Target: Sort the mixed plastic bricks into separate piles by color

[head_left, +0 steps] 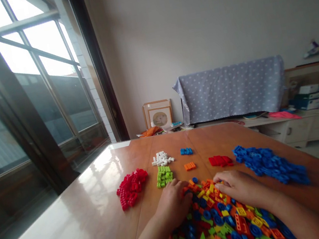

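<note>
A mixed pile of toy building bricks (217, 219) in orange, yellow, green, red and blue lies in front of me, with round blue pieces among them. At its far left edge is my left hand (175, 199), fingers curled inward and closed against the bricks. My right hand (234, 184) reaches to the far right edge of the pile, its fingers bent together beside orange and yellow bricks. What either hand grips, if anything, is hidden. Just beyond the left hand sits a group of lime green bricks (164, 176). A small row of orange bricks (189, 166) lies between and beyond the hands.
Red bricks (131, 187) are heaped on the left, blue bricks (269, 164) on the right. White bricks (162, 158), a small blue group (186, 151) and flat red pieces (220, 161) lie farther back on the wooden table (96, 215). A cloth-covered object (234, 90) stands beyond.
</note>
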Demonstrator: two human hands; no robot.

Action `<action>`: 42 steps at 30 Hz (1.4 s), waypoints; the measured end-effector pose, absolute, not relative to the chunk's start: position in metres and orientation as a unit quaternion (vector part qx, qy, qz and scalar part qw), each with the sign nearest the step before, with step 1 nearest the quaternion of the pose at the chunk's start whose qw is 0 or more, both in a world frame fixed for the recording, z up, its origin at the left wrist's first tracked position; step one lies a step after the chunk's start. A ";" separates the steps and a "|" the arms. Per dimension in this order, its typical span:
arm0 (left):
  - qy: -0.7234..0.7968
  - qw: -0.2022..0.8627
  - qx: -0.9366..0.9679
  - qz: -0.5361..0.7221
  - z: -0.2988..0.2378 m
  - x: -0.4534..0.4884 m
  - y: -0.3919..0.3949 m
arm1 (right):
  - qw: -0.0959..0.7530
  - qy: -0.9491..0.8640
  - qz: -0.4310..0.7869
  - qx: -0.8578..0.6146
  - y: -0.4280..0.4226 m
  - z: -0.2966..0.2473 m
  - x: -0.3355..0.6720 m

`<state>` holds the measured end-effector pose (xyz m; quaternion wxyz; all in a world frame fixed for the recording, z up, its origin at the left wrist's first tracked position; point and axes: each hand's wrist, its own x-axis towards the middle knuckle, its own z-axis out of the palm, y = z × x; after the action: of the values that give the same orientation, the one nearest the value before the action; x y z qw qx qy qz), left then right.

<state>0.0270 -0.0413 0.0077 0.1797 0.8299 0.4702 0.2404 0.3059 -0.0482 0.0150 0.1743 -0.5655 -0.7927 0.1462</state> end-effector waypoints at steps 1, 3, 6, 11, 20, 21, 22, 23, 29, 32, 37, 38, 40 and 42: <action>0.463 0.184 0.836 0.229 0.007 0.029 -0.043 | 0.172 -0.795 0.146 -0.563 -0.049 0.015 0.305; 0.454 0.190 0.842 0.219 0.007 0.032 -0.045 | 0.167 -0.800 0.149 -0.556 -0.049 0.015 0.304; 0.454 0.195 0.844 0.209 0.007 0.034 -0.047 | 0.161 -0.804 0.151 -0.552 -0.049 0.016 0.304; 0.457 0.184 0.853 0.171 0.008 0.034 -0.049 | 0.163 -0.800 0.149 -0.558 -0.051 0.019 0.302; 0.430 0.153 0.875 0.164 0.010 0.039 -0.051 | 0.187 -0.802 0.157 -0.545 -0.050 0.018 0.304; 0.427 0.149 0.874 0.176 0.011 0.039 -0.051 | 0.194 -0.801 0.159 -0.544 -0.050 0.018 0.304; 0.424 0.147 0.874 0.187 0.011 0.038 -0.052 | 0.202 -0.799 0.163 -0.542 -0.049 0.017 0.304; 0.422 0.145 0.873 0.195 0.011 0.038 -0.052 | 0.213 -0.797 0.166 -0.540 -0.048 0.016 0.304; 0.418 0.144 0.869 0.221 0.010 0.034 -0.051 | 0.311 -0.765 0.163 -0.540 -0.033 0.004 0.303; 0.423 0.148 0.863 0.235 0.009 0.031 -0.050 | 0.346 -0.745 0.158 -0.548 -0.031 0.004 0.302; 0.429 0.156 0.852 0.258 0.008 0.029 -0.050 | 0.317 -0.754 0.176 -0.548 -0.041 0.030 0.299; 0.430 0.156 0.850 0.261 0.008 0.029 -0.050 | 0.304 -0.759 0.181 -0.547 -0.041 0.038 0.298; 0.435 0.154 0.845 0.269 0.009 0.030 -0.049 | 0.286 -0.767 0.198 -0.539 -0.033 0.051 0.298; 0.444 0.151 0.839 0.276 0.009 0.030 -0.048 | 0.292 -0.765 0.227 -0.527 -0.013 0.058 0.298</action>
<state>0.0298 -0.0476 0.0090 0.1508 0.8393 0.4437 0.2758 0.2976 -0.0126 0.0580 0.2922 -0.5273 -0.7649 0.2270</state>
